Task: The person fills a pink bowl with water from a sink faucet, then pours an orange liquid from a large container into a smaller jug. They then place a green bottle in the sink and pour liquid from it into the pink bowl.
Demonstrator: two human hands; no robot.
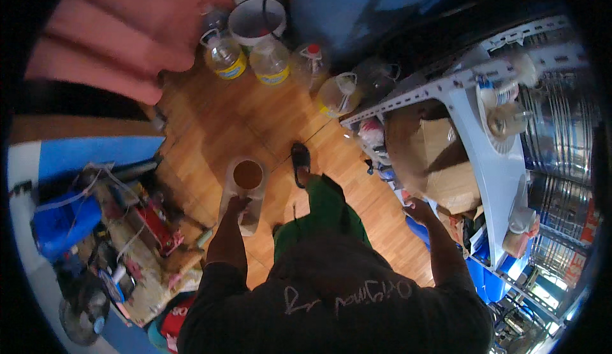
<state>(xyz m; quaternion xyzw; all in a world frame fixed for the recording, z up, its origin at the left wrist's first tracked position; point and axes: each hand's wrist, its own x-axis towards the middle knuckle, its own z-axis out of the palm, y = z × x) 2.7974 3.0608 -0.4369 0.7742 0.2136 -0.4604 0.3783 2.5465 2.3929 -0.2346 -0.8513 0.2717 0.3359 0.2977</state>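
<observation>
My left hand point(237, 207) grips a clear cut-open plastic jug point(245, 191) by its side, held upright over the wooden floor point(217, 124). Brown liquid shows in its round opening. My right hand point(417, 210) reaches to the right and touches a cardboard box point(446, 169) on the lower level of a pale metal shelf rack point(491, 163); whether its fingers grip anything I cannot tell. My foot in a dark sandal point(300, 161) is stepped forward on the floor, below my green trouser leg.
Several plastic bottles of yellowish liquid point(271, 61) and a white bucket point(257, 21) stand at the far edge of the floor. A pile of tools, cords and a blue container point(64, 220) lies at left. A pink cloth point(121, 29) hangs upper left.
</observation>
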